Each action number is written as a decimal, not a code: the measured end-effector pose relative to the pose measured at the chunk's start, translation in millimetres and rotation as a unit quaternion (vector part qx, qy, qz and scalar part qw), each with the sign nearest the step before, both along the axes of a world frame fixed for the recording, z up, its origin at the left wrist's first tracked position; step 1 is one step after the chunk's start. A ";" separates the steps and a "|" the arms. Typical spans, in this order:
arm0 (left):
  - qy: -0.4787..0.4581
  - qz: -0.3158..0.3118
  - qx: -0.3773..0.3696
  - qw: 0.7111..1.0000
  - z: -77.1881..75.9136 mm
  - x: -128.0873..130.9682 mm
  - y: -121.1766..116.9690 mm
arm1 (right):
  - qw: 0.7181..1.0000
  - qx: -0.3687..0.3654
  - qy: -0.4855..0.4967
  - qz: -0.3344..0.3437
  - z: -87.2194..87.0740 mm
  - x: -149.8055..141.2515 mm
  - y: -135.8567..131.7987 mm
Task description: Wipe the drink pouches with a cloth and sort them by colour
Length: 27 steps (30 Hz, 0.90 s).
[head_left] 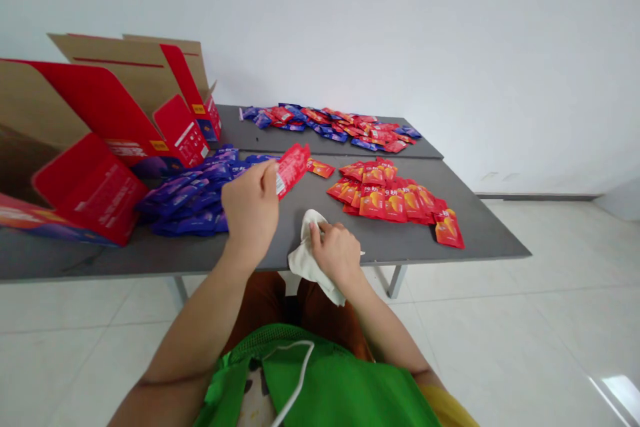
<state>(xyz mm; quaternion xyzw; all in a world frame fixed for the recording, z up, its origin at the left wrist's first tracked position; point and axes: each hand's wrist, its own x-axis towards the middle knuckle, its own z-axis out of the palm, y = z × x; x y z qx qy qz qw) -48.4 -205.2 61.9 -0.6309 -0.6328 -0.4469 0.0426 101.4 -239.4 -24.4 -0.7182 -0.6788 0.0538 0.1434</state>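
Observation:
My left hand (pixel 251 208) is closed round one end of a red packet (pixel 291 169), holding it up above the grey table (pixel 280 250). My right hand (pixel 336 248) grips a white cloth (pixel 307 259) at the table's front edge, and part of the cloth hangs over that edge. Just beyond the right hand, red packets with an orange fruit print (pixel 393 200) lie in overlapping rows. Another red packet (pixel 320 168) lies flat behind the raised one. A heap of blue packets (pixel 190 197) sits to the left of my left hand.
Open cardboard boxes, red outside, stand at the left: a near box (pixel 90 187) and a farther box (pixel 173 127), flaps raised. Along the back, a mixed pile of red and blue packets (pixel 335 123) lies on a second grey surface (pixel 225 127) against the white wall (pixel 350 27).

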 end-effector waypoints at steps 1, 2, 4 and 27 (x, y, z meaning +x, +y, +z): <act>0.028 0.003 -0.002 1.000 7.7 14.8 9.4 | 1.000 0.005 0.004 -0.006 -0.5 -1.9 -0.2; 0.054 0.012 -0.005 0.998 14.3 30.8 18.9 | 1.000 0.010 0.008 -0.012 -1.1 -3.2 -0.6; 0.115 -0.006 -0.011 0.993 23.3 64.8 37.4 | 1.000 0.019 0.015 -0.019 -2.2 -3.9 -1.8; 0.182 -0.276 -0.077 0.941 -25.4 195.3 128.1 | 0.993 0.080 0.088 -0.018 -9.6 6.5 -8.5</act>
